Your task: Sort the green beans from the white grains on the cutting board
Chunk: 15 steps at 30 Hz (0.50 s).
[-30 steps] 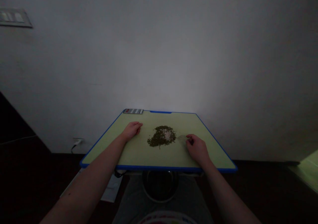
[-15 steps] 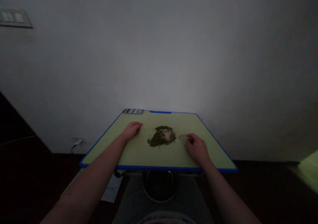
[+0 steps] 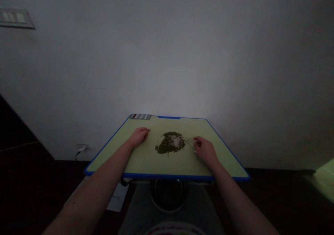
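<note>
A heap of small green grains (image 3: 167, 146), like mung beans, is spread on a pale yellow board with a blue rim (image 3: 167, 175). Paler grains (image 3: 177, 141) lie over its right part. To the right of the heap, my right hand (image 3: 207, 151) grips a clear, curved-rimmed dish (image 3: 190, 140) by its edge; its exact shape is hard to make out. My left hand (image 3: 138, 137) rests on the board left of the heap, fingers loosely bent and apart from the thumb, with nothing visible in it.
A phone-like device with a striped screen (image 3: 140, 116) lies at the board's far left corner. Below the near edge, a dark round bowl (image 3: 168, 196) sits at my lap. The wall (image 3: 167, 61) rises right behind the board. A plugged-in cable (image 3: 81, 149) is low on the left.
My right hand has shifted slightly left and away from me, bringing the clear dish closer to the heap's right edge. My left hand stays in place.
</note>
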{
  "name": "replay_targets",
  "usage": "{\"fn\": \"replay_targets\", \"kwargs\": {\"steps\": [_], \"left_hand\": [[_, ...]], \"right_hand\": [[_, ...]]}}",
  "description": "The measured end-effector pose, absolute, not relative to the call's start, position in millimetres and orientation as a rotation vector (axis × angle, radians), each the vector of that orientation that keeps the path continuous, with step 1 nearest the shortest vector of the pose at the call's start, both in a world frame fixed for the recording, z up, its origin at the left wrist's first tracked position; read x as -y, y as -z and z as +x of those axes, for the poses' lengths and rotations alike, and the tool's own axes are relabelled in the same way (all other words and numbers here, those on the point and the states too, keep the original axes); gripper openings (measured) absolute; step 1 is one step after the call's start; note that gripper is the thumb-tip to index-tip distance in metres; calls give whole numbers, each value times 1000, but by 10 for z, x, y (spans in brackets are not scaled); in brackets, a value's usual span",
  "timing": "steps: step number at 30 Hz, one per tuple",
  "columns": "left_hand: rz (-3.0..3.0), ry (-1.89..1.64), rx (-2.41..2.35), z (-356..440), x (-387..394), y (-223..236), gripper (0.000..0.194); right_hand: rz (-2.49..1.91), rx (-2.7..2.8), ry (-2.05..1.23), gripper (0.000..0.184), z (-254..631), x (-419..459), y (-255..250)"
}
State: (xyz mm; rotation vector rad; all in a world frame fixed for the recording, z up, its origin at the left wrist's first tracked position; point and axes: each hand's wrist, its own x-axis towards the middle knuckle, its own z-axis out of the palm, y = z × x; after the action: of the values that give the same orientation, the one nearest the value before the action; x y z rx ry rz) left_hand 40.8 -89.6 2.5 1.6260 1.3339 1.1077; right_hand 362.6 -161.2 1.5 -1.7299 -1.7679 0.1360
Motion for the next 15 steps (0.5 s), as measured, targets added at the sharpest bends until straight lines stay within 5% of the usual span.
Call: {"fn": "replay_targets", "kwargs": {"steps": [15], "left_hand": [[1630,-1108,-1349,384,860,5,38]], "right_hand": [[-1604,1813,-226,29,3714,1718,55]]}}
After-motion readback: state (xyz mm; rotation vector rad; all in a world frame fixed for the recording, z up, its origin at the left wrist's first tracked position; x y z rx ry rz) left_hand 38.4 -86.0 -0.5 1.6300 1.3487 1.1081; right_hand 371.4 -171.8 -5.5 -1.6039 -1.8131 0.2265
